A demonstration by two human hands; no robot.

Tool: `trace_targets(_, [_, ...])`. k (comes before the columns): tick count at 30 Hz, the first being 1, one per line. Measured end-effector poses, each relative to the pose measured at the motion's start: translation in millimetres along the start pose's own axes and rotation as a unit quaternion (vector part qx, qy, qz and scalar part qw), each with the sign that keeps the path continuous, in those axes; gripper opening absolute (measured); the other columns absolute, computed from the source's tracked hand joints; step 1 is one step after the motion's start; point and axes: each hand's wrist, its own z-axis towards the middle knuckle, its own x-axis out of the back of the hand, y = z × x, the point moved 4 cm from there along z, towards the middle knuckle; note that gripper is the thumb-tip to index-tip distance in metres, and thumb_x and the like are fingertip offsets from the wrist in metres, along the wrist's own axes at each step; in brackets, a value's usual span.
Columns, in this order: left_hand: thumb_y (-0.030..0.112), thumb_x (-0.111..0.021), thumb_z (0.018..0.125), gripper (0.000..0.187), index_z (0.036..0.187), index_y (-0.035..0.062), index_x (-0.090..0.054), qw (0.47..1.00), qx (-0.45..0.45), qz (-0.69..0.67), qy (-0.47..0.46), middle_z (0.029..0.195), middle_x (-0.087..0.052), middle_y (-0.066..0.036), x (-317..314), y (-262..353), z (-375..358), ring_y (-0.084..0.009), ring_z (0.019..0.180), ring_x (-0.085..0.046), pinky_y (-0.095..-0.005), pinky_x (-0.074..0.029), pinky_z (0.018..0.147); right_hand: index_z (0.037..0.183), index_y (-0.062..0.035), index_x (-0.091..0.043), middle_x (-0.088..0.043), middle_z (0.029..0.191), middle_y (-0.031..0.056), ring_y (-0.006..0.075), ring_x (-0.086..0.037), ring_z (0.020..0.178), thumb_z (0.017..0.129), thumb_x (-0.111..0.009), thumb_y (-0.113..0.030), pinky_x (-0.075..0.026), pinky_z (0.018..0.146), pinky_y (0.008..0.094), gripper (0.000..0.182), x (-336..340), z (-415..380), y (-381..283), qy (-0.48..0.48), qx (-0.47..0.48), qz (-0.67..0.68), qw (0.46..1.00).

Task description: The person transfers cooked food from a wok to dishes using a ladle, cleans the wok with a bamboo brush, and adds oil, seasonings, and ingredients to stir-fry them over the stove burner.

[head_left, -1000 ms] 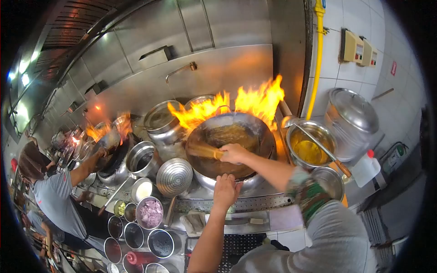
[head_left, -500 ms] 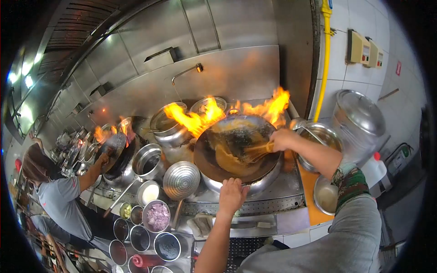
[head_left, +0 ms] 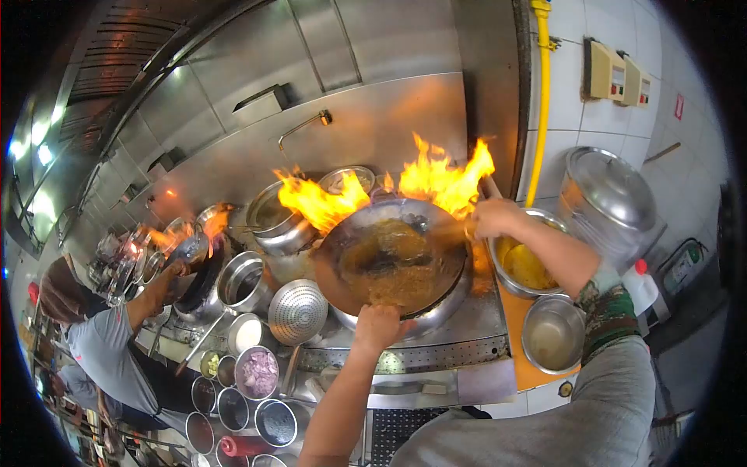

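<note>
A large dark wok [head_left: 342, 288] sits on the burner in front of me, brown liquid swirling in it. My left hand [head_left: 380, 327] is closed on the near rim of the wok. Over the wok's right rim, my right hand [head_left: 496, 219] grips what looks like a bamboo wok brush [head_left: 447, 232]. Its bristle end reaches into the wok and is blurred. Tall flames [head_left: 443, 183] rise behind the wok on both sides.
Left of the wok are a perforated skimmer [head_left: 298, 311], a steel pot [head_left: 243, 282] and a bowl of chopped onion [head_left: 257, 372]. On the right stand a pot of yellowish liquid [head_left: 529, 265], a steel bowl [head_left: 552, 333] and a lidded pot [head_left: 611, 191]. A co-worker [head_left: 117, 342] works at another wok.
The brush has swept from the middle of the wok toward its right side, and its bristles are now blurred. My left hand stays on the rim. The whole view has shifted slightly.
</note>
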Motion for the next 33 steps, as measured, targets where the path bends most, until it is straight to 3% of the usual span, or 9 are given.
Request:
trace_targets(1, [0.044,-0.065,0.078,0.034,0.073,0.0100,-0.067,0.999,0.019,-0.028,-0.019,0.069,-0.064,-0.009,-8.0,-2.1,0.8,-0.0260,0.069,-0.064,-0.0412,-0.048,0.062,0.119,-0.0131,-0.060,-0.067,0.089,0.0153,0.0291,-0.067,0.076,0.074,-0.071,-0.030,-0.053,0.066,0.0405,0.049,-7.0,4.7,5.8,0.001,-0.004,0.001,1.000])
trace_targets(3, [0.043,-0.065,0.078,0.033,0.073,0.0100,-0.066,0.999,0.004,-0.017,0.044,0.069,-0.063,-0.009,-20.2,-1.0,-9.7,-0.0263,0.067,-0.064,-0.0402,-0.049,0.060,0.117,-0.0115,-0.060,-0.067,0.091,0.0157,0.0323,-0.066,0.084,0.075,-0.069,-0.029,-0.052,0.073,0.0422,0.046,-6.8,10.2,10.8,0.226,-0.018,-0.014,0.974])
trace_targets(7, [0.038,-0.067,0.079,0.031,0.068,0.0098,-0.059,0.983,-0.017,-0.032,0.178,0.067,-0.059,-0.008,-13.1,-0.6,-30.7,-0.0261,0.061,-0.062,-0.0396,-0.049,0.057,0.114,-0.0081,-0.063,-0.064,0.109,0.0176,0.0340,-0.060,0.101,0.079,-0.065,-0.033,-0.048,0.088,0.0406,0.043,2.3,-41.2,24.4,0.326,-0.011,0.225,0.918])
trace_targets(8, [0.037,-0.068,0.079,0.033,0.067,0.0091,-0.055,0.982,-0.018,-0.018,0.187,0.066,-0.056,-0.008,-8.2,-7.6,-32.1,-0.0268,0.060,-0.060,-0.0393,-0.049,0.055,0.117,-0.0082,-0.061,-0.062,0.114,0.0180,0.0344,-0.056,0.109,0.080,-0.066,-0.035,-0.045,0.093,0.0394,0.046,-0.6,-53.2,31.3,0.287,-0.017,0.300,0.910])
trace_targets(10, [0.039,-0.068,0.079,0.035,0.065,0.0089,-0.054,0.980,-0.019,-0.008,0.197,0.065,-0.055,-0.008,14.9,-20.2,-29.8,-0.0271,0.060,-0.060,-0.0391,-0.049,0.054,0.119,-0.0061,-0.060,-0.066,0.105,0.0161,0.0285,-0.064,0.091,0.080,-0.068,-0.033,-0.050,0.080,0.0359,0.047,3.8,-89.5,32.2,0.261,-0.031,0.342,0.902])
trace_targets(15, [0.039,-0.075,0.073,0.039,0.063,0.0053,-0.056,0.956,-0.024,-0.075,0.283,0.062,-0.057,-0.011,78.0,-58.4,-10.1,-0.0300,0.057,-0.059,-0.0398,-0.047,0.052,0.123,-0.0003,-0.056,-0.061,0.085,0.0052,0.0071,-0.054,0.058,0.083,-0.067,-0.015,-0.045,0.052,0.0228,0.044,2.6,-182.5,36.1,0.247,-0.023,0.539,0.805])
trace_targets(19, [0.036,-0.079,0.070,0.042,0.064,0.0009,-0.058,0.931,0.009,-0.182,0.316,0.060,-0.059,-0.013,115.1,-95.8,8.4,-0.0286,0.052,-0.056,-0.0377,-0.045,0.051,0.124,0.0001,-0.055,-0.062,0.084,0.0046,0.0080,-0.054,0.057,0.084,-0.066,-0.012,-0.045,0.052,0.0227,0.043,-9.7,-245.4,20.8,0.227,-0.069,0.572,0.785])
trace_targets(25, [0.034,-0.080,0.073,0.044,0.071,-0.0057,-0.061,0.900,0.143,-0.258,0.321,0.055,-0.052,-0.009,160.3,-170.6,48.0,-0.0128,0.052,-0.046,-0.0318,-0.040,0.049,0.124,0.0013,-0.054,-0.062,0.086,0.0046,0.0087,-0.056,0.062,0.083,-0.067,-0.011,-0.047,0.052,0.0235,0.045,-55.5,-295.1,11.5,0.263,-0.112,0.598,0.749])
trace_targets(33, [0.034,-0.075,0.078,0.038,0.074,-0.0015,-0.062,0.778,0.137,-0.495,0.363,0.071,-0.057,0.000,184.2,-248.4,75.7,-0.0111,0.065,-0.048,-0.0263,-0.040,0.063,0.125,0.0005,-0.055,-0.061,0.104,0.0091,0.0107,-0.059,0.069,0.083,-0.068,-0.014,-0.050,0.056,0.0239,0.046,-93.8,-343.5,13.3,0.274,-0.145,0.629,0.713])
